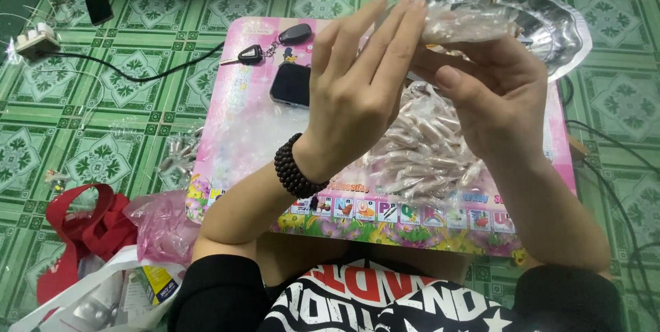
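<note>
Clear crinkly plastic packet (462,24) — light, limp, slippery by the look — pinched at its edges between left hand (357,91) fingertips and right hand (491,98) thumb.

clear packet (467,23) in fingers, dark phone (291,84) on tray

pink board (237,91): phone (291,84), keys (273,43), packets (419,150)

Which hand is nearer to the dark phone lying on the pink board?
Left. The left hand is raised just right of the phone; the right hand is further right, beyond it.
</note>
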